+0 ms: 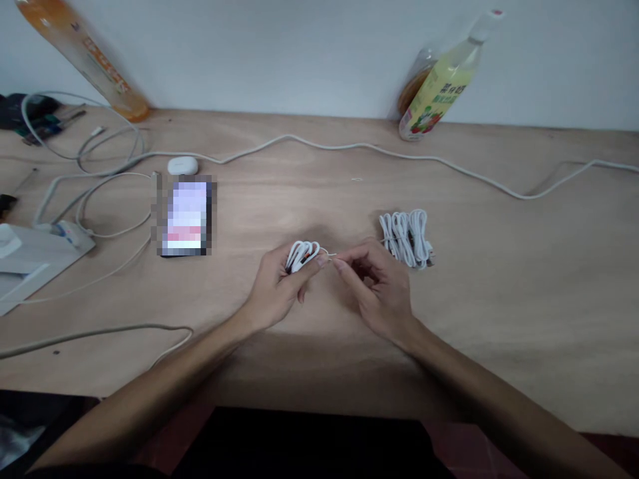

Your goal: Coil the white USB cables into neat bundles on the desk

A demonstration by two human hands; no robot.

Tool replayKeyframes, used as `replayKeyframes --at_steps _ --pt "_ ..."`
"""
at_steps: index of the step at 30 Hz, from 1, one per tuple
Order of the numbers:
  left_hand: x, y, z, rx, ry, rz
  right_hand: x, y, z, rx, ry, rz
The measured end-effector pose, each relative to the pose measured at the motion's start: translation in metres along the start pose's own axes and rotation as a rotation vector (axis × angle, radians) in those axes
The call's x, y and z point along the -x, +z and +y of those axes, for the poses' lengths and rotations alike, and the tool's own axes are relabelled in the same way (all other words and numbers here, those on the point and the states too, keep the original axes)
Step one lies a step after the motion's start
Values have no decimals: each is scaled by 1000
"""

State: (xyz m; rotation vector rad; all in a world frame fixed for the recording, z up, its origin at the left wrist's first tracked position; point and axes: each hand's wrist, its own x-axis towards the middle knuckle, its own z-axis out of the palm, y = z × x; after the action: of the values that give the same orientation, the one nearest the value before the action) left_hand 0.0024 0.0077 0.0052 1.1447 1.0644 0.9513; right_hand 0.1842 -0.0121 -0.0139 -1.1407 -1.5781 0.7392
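Note:
My left hand point(274, 286) is closed around a coiled white cable point(302, 255), its loops showing above the thumb and fingers. A thin white twist tie point(327, 253) sticks out from the right side of this coil. The thumb and forefinger of my right hand point(377, 286) pinch the tie's end, close to the left thumb. Just beyond the right hand, several bundled white cables point(405, 236) lie side by side on the wooden table point(499, 299). Another short white tie point(356, 179) rests farther back on the table.
A phone point(187, 216) and a white earbud case point(182, 165) lie to the left. A long white cord point(369, 148) crosses the back. An orange bottle point(94, 66) and a yellow bottle point(439, 90) stand by the wall. A white box point(40, 259) and loose cables occupy the far left.

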Motion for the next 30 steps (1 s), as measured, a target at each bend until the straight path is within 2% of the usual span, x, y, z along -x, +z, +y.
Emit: replayKeyframes --at_steps 8,14,25,30 --pt "-2 -1 0 12 16 -31 -1 -5 6 97 -71 -60" --pt "0 -2 1 -35 5 -44 -7 -9 5 130 -178 -62" --pt "1 -5 1 -125 16 -80 -19 -23 3 93 -172 -171" --pt "0 -6 -1 -121 6 -85 -18 -22 6 81 -142 -168"
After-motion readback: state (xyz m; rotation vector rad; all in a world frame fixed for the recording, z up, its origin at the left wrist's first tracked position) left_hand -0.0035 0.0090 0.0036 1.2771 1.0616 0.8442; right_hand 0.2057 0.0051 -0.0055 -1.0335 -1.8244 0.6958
